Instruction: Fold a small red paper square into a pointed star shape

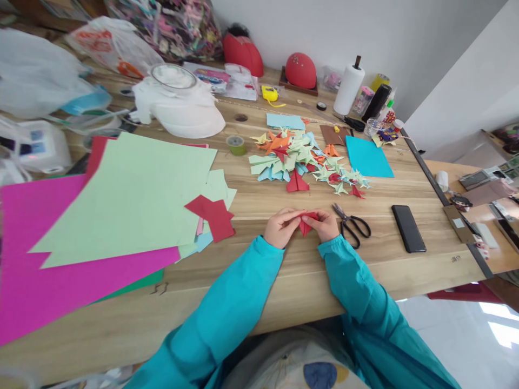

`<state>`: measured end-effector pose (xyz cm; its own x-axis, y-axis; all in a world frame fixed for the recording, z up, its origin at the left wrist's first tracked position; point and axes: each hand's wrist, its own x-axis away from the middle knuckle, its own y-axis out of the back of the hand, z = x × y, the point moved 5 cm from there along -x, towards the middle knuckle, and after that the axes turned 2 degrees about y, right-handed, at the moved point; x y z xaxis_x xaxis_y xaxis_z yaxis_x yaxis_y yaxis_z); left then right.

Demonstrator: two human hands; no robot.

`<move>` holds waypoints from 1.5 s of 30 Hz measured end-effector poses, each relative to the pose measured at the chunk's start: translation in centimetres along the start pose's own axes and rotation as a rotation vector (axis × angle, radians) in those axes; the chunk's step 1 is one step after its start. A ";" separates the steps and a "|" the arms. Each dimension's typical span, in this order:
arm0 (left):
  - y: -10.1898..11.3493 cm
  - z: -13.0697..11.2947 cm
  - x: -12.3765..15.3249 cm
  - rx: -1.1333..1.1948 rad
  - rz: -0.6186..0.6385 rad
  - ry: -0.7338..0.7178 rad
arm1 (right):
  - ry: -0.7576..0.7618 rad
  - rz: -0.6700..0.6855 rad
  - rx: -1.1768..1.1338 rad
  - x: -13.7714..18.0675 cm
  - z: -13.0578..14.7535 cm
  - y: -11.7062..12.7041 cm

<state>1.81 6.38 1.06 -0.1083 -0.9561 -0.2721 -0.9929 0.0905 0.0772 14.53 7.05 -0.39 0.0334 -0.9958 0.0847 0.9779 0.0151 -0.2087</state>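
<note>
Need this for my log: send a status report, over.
Left grip and right grip both pinching red paper. Paper folded, partly hidden. Scissors close beside right grip, off the paper.

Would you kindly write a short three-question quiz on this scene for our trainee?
1. What colour is the small folded paper piece held by the bare left hand and bare right hand: a) white, b) red, c) yellow?
2. True or false: the black rectangular phone lies between the right hand and the black-handled metal scissors.
3. Complete: the large pale-green paper sheets lie on the person's ____ side.

Key: 1. b. 2. False; the scissors lie nearer the hand. 3. Left.
</note>
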 end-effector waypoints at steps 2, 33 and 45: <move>0.1 0.1 -0.1 0.016 -0.025 0.022 | 0.014 -0.006 -0.026 0.0 0.0 0.0; 0.9 1.0 -0.4 0.122 -0.183 0.105 | -0.059 0.006 -0.165 0.0 -1.3 0.4; 0.9 0.9 -0.3 0.092 -0.172 0.150 | 0.019 0.045 -0.024 0.3 -0.1 -0.5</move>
<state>0.89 7.01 0.35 0.0646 -0.9898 -0.1274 -0.9971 -0.0590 -0.0472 14.07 6.69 -0.39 0.0734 -0.9957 0.0563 0.9703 0.0583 -0.2348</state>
